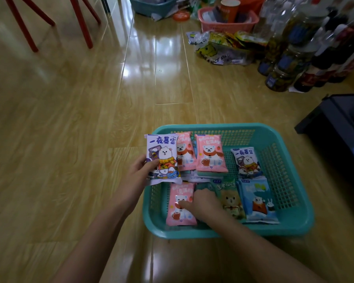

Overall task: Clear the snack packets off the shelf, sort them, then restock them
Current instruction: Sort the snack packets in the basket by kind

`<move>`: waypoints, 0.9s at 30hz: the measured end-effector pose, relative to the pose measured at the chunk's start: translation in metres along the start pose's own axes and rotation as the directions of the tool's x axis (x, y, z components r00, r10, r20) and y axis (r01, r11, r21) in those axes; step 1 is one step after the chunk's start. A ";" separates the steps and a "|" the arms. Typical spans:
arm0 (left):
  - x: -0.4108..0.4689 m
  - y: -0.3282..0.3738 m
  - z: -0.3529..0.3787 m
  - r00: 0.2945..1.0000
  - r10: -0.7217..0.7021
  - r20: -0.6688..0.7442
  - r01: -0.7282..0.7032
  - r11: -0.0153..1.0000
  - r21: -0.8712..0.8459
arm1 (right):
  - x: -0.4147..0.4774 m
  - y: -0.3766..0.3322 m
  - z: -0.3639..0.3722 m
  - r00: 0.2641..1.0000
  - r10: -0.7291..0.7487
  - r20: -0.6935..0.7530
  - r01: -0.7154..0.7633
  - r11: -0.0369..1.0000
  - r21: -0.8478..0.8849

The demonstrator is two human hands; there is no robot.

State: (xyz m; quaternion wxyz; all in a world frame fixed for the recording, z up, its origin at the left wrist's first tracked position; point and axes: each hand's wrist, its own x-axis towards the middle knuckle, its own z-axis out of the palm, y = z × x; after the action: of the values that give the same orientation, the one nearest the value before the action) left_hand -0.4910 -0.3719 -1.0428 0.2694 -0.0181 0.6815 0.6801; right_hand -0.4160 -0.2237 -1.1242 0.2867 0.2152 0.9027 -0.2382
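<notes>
A teal plastic basket (290, 227) sits on the wooden floor and holds several cartoon-bear snack packets. My left hand (143, 170) grips a lilac packet (161, 154) upright over the basket's left rim. My right hand (200, 203) rests inside the basket, thumb pressed on a pink packet (177, 213) at the near left; whether the fingers grip it I cannot tell. Two more pink packets (211, 154) lie at the far side. A second lilac packet (246, 162), a green one (231, 199) and a blue one (258, 201) lie to the right.
Bottles (290, 64) stand in a cluster at the far right beside a printed plastic bag of snacks (219, 50). A pink basket (227, 23) and a blue basket (151, 5) sit at the back. Red chair legs (82, 23) stand far left. A black box (339, 127) lies right.
</notes>
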 end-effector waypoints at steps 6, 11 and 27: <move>0.004 0.002 0.027 0.992 0.028 0.124 -0.022 0.999 -0.049 | -0.041 0.038 -0.068 0.967 -0.116 0.228 0.077 0.982 0.171; 0.020 0.002 0.081 0.976 0.052 0.210 -0.046 0.998 -0.033 | -0.051 0.102 -0.129 0.993 -0.114 -0.026 0.117 0.951 0.287; 0.085 -0.067 0.234 0.956 -0.270 0.115 0.212 0.906 0.367 | -0.061 0.172 -0.174 0.961 0.056 -0.269 0.018 0.964 0.265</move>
State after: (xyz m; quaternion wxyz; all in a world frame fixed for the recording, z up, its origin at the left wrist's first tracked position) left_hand -0.4575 -0.1285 -1.1212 0.4054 0.0019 0.7599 0.5081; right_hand -0.3524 -0.0067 -1.0131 0.1298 0.2911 0.8916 -0.3217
